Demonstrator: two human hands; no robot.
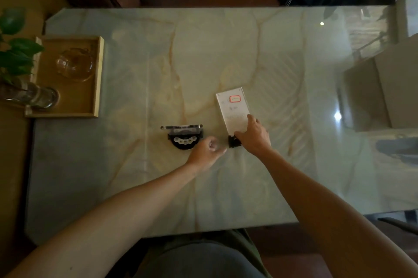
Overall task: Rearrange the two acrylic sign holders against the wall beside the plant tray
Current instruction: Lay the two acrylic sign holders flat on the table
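The marble table (271, 51) carries a wooden tray (98, 74) at its left edge. Toward the near edge, the white-card sign holder (233, 108) tilts back, and the right hand (255, 137) grips its lower part. The second sign holder (184, 135) stands just left of it. The left hand (207, 153) lies between them, fingers curled on nothing.

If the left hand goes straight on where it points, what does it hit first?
The left hand points right, toward the black base of the white-insert sign holder gripped by the right hand. It would likely meet that base first, though depth is unclear.
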